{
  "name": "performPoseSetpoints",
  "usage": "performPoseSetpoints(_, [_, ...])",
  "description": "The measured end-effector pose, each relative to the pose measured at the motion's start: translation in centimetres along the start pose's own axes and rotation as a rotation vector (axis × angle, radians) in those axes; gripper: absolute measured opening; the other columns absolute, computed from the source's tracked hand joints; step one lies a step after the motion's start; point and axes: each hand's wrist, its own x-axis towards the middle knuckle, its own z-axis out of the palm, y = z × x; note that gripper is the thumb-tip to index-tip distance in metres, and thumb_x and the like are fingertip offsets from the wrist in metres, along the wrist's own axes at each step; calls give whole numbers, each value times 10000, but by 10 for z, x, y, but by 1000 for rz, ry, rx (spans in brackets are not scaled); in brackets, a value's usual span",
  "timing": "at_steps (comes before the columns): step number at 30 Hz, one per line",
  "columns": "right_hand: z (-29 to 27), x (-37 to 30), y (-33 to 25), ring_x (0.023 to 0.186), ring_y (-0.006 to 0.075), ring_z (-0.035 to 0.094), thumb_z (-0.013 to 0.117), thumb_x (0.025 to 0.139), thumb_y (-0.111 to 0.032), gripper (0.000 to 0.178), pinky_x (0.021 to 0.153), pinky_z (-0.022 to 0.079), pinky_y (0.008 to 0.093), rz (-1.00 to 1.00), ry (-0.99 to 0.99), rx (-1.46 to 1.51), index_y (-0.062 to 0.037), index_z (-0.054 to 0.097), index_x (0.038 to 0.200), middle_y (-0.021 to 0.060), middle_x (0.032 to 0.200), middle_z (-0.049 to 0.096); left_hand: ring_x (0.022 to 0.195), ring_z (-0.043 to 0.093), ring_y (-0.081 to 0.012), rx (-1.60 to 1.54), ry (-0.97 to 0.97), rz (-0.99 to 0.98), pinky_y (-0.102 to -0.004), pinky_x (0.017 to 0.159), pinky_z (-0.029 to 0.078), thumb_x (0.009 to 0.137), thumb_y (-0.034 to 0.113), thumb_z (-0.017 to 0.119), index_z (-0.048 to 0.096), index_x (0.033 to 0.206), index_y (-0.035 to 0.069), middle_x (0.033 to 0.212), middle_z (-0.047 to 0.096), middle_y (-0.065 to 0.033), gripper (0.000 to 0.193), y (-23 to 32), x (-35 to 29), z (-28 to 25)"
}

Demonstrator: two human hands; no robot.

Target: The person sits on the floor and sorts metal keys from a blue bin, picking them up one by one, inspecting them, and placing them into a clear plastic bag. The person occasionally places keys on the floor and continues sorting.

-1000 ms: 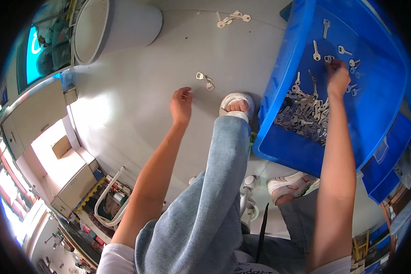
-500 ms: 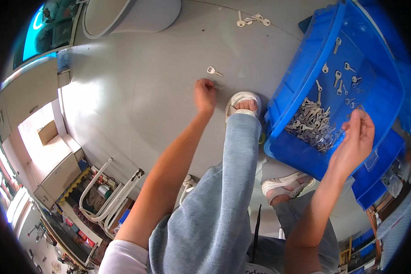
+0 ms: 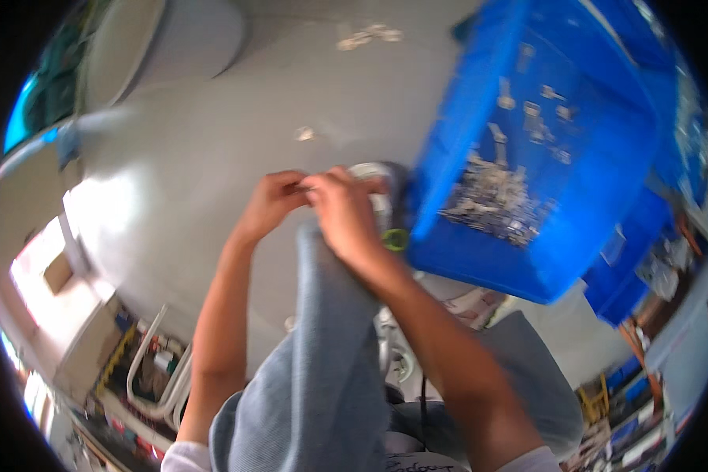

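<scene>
My left hand [image 3: 277, 200] and my right hand [image 3: 340, 206] meet over the floor, just in front of my raised knee. Both hands have their fingers pinched together, the fingertips touching or nearly so. What they hold between them is too small and blurred to make out. A single key [image 3: 304, 134] lies on the floor a little beyond the hands. To the right stands a large blue plastic bin [image 3: 480, 271], with a heap of metal keys [image 3: 492, 200] at its near left and several loose keys spread farther up its inside.
A small group of keys [image 3: 370, 36] lies on the floor at the far side. A large pale round tub [image 3: 177, 47] stands at the far left. White metal tubing [image 3: 145, 393] and shelves with clutter are at the lower left. My sandalled foot [image 3: 381, 193] is beside the bin.
My right hand has left the blue bin and come across to my left hand, which has lifted off the floor. The whole view has shifted, moving the scene leftward.
</scene>
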Motion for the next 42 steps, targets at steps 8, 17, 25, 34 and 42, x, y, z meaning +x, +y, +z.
performPoseSetpoints(8, [-9, -1, 13, 659, 300, 579, 569, 732, -33, 103, 627, 448, 370, 122, 54, 70, -32, 628, 817, 153, 759, 548, 793, 601, -123, -137, 1, -200, -255, 717, 490, 855, 90, 511, 554, 1034, -21, 843, 617, -69, 215, 5, -1, 7])
performPoseSetpoints(17, [-23, 0, -11, 693, 307, 586, 606, 745, -88, 237, 554, 476, 377, 49, 165, -90, -20, 538, 962, 134, 823, 565, 638, 556, -108, -289, 296, -79, -240, 617, 504, 883, 200, 511, 578, 939, -24, 797, 576, -44, 241, -22, 20, -11])
performPoseSetpoints(25, [-181, 46, 83, 658, 204, 576, 636, 748, -105, 153, 600, 453, 319, 195, 717, -293, -13, 619, 869, 107, 800, 620, 645, 576, -148, -600, 874, -134, -285, 646, 544, 851, 108, 548, 523, 969, -31, 764, 561, -63, 184, -86, 72, -97])
performPoseSetpoints(34, [-193, 90, 143, 856, 294, 571, 710, 668, -188, 247, 669, 472, 400, 399, 611, -631, -75, 586, 850, 106, 935, 559, 598, 557, -149, -277, 1055, -205, -268, 517, 544, 829, 42, 533, 515, 923, -44, 744, 549, -86, 129, -75, 71, -77])
performPoseSetpoints(42, [-189, 96, 156, 812, 312, 578, 689, 682, -156, 185, 677, 466, 404, 337, 695, -587, -79, 596, 822, 112, 868, 578, 573, 495, -93, -158, 1054, 89, -242, 492, 501, 824, 44, 531, 536, 971, -23, 824, 524, -48, 162, -24, 70, -36])
